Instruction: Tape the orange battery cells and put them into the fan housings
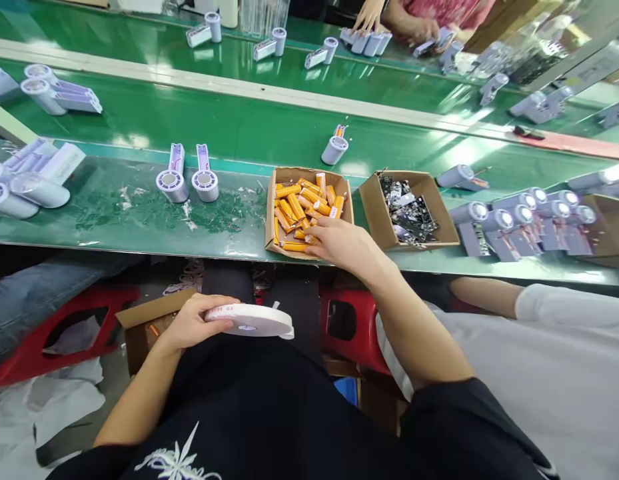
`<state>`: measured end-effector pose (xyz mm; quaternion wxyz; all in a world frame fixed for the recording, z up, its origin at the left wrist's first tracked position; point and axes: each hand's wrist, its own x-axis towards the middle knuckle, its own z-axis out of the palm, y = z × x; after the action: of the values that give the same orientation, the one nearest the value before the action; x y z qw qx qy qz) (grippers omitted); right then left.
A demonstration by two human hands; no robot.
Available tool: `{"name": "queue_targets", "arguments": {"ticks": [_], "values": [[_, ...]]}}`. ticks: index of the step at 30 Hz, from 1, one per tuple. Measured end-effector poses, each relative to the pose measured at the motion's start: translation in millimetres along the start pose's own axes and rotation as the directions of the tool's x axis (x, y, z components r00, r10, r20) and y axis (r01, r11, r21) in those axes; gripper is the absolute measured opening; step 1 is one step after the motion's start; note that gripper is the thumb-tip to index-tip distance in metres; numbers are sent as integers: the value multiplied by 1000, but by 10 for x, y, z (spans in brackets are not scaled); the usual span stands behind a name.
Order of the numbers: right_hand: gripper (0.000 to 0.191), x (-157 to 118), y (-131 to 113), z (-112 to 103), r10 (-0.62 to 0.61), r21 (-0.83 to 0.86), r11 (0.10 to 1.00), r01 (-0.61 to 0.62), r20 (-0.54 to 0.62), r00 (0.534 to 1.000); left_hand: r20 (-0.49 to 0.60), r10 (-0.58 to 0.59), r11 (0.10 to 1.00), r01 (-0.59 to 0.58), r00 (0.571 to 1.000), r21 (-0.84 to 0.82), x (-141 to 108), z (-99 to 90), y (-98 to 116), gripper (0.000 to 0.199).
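My left hand grips a roll of white tape by its edge, above my lap. A short loose end sticks out on the roll's right side. With its fingers down inside a cardboard box, my right hand touches the orange-wrapped cylindrical batteries heaped there. Its fingertips are partly hidden, so I cannot tell whether a battery is pinched. Left of the box, two pale purple fan housings with open handles stand on the bench.
A second box holds small dark circuit boards. Several purple housings with wires crowd the right side; more lie at far left. One housing sits on the green conveyor belt. Co-workers sit alongside, and a co-worker's hand works across the belt.
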<state>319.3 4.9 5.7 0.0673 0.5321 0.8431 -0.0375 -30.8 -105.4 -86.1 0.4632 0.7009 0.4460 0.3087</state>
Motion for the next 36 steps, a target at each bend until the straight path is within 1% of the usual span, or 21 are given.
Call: {"name": "queue_targets", "arguments": {"ticks": [4,7,9,10,11,12,13,14,15,16,17,19,20,21,22,23,26,28,30,32,36], "values": [[29,256,-75,93,-159,0,987,160,104,982,42,-51,998,50,998,28,-33,111,-3,39],[27,400,-87,124,-182,-7,983,186,172,968,76,-69,997,66,995,36,-8,173,12,39],[25,406,-26,78,-226,72,974,216,179,958,114,-64,998,62,991,27,34,190,50,38],[24,357,16,43,-258,161,958,236,136,956,129,-64,998,62,990,19,58,192,75,38],[24,270,53,11,-266,276,930,243,47,963,143,-67,998,67,988,6,81,191,100,38],[23,147,77,-11,-224,410,881,237,-79,971,156,-74,997,76,985,-11,103,188,125,39],[24,-6,80,-17,-121,555,801,224,-217,969,165,-87,995,93,983,-31,122,183,148,40],[25,-175,57,-1,36,695,687,212,-323,946,172,-105,992,115,979,-49,140,175,169,42],[26,-349,7,39,213,815,542,203,-367,905,184,-128,988,142,975,-65,160,163,187,43],[29,-514,-71,101,338,902,373,216,-350,874,203,-150,983,168,968,-71,183,145,204,44],[33,-661,-176,183,394,953,196,233,-294,871,228,-169,980,188,959,-67,212,119,222,44],[44,-872,-447,388,365,966,-130,224,-163,917,295,-189,977,209,937,-37,288,47,267,43],[45,-932,-596,498,330,951,-241,195,-109,938,339,-191,978,208,921,-11,334,5,295,42],[44,-967,-738,606,309,940,-300,162,-65,949,383,-191,980,198,904,23,384,-36,325,40],[42,-982,-861,705,299,944,-306,126,-31,954,426,-188,982,179,885,60,435,-72,357,39],[39,-984,-955,790,300,961,-262,91,-9,954,471,-181,984,154,864,95,485,-97,387,38],[34,-981,-1049,933,309,1000,12,-1,-3,951,580,-142,987,69,802,147,606,-98,454,35],[43,-1002,-1000,943,286,981,189,-45,-11,958,617,-118,989,36,778,144,658,-43,471,34],[42,-1040,-934,923,235,943,327,-56,-24,972,634,-98,990,9,767,142,691,25,470,33],[33,-1080,-891,908,171,908,419,-28,-49,984,648,-77,989,-25,758,147,712,82,461,32],[29,-1139,-908,925,128,858,513,38,-120,985,675,-74,986,-49,734,160,735,138,457,28]]}}
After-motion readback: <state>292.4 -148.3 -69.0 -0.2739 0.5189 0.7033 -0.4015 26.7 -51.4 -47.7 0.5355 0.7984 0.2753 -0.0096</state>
